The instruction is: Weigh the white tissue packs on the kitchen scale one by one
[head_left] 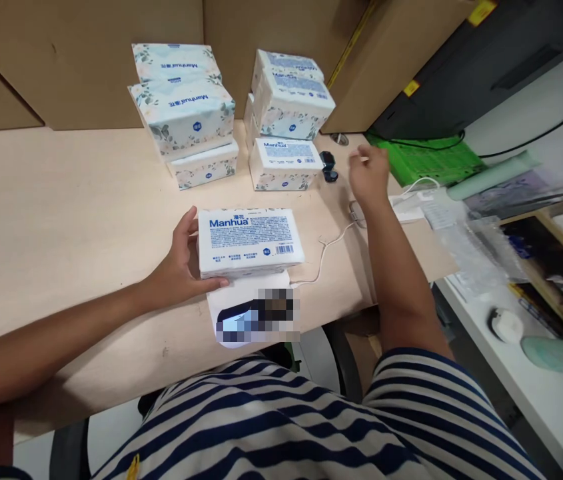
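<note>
A tissue pack (251, 240) printed "Manhua" lies with its blue-lettered side up, in front of me. My left hand (186, 257) grips its left end, with the thumb along the near edge. Beneath the pack, a flat white device (241, 287) with a dark glossy panel shows at the front, its panel partly blurred out. A white cable (324, 257) runs from it to the right. My right hand (368, 175) is raised near the table's right side, its fingers curled closed. Whether anything is in them I cannot make out. Near it lies a dark wristwatch (328, 165).
Two stacks of tissue packs, a left stack (186, 123) and a right stack (288, 120), stand at the back before cardboard boxes (126, 60). A green crate (426, 160) sits at the right. Beyond is a white side surface (516, 393) with plastic bags and a green bottle (561, 357).
</note>
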Action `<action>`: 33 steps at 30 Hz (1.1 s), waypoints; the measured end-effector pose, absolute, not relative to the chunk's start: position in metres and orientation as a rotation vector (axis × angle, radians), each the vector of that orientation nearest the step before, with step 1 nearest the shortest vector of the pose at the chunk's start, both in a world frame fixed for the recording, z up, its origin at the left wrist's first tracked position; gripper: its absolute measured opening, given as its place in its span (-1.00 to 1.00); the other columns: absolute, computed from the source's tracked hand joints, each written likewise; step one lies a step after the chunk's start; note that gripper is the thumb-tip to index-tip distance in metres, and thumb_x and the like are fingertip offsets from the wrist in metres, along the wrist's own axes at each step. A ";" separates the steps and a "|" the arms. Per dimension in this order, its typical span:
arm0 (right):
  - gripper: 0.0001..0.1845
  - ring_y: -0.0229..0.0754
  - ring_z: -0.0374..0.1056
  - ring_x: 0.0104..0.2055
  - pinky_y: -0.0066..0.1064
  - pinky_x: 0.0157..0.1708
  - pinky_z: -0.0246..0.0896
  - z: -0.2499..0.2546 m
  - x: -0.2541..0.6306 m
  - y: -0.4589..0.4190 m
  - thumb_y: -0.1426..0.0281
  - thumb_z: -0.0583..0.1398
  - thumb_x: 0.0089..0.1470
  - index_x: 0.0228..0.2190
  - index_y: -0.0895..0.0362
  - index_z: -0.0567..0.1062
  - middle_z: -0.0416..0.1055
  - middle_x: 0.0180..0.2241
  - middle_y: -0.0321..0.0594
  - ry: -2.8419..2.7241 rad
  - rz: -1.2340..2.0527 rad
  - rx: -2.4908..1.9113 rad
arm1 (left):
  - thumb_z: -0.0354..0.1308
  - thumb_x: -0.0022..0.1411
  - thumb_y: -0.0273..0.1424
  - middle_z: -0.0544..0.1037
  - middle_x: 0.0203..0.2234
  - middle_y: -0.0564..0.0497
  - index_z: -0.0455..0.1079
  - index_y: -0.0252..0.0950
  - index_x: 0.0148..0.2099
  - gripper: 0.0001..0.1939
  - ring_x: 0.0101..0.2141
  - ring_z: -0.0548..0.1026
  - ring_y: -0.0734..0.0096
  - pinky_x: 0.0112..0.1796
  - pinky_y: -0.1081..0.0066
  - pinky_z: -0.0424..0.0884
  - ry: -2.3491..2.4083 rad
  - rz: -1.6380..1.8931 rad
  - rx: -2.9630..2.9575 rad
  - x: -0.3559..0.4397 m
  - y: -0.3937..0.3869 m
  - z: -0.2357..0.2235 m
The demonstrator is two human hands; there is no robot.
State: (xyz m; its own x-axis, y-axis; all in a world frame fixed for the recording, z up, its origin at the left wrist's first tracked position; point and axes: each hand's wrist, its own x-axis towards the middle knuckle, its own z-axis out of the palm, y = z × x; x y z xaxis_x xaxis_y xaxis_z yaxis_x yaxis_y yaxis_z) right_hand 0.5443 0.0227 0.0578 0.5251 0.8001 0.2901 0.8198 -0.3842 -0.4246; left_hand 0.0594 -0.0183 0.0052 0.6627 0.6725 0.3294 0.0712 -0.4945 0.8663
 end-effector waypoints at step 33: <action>-0.48 0.09 0.64 0.02 0.08 0.03 0.56 0.047 0.488 -0.031 -0.03 -0.07 0.59 0.15 -0.08 0.54 0.61 0.03 -0.07 -1.499 -0.299 -1.393 | 0.72 0.05 -0.01 0.17 0.59 -0.14 -0.37 0.34 0.72 0.57 0.55 0.23 -0.35 0.52 -0.49 0.23 0.506 0.912 1.943 0.062 -0.017 -0.006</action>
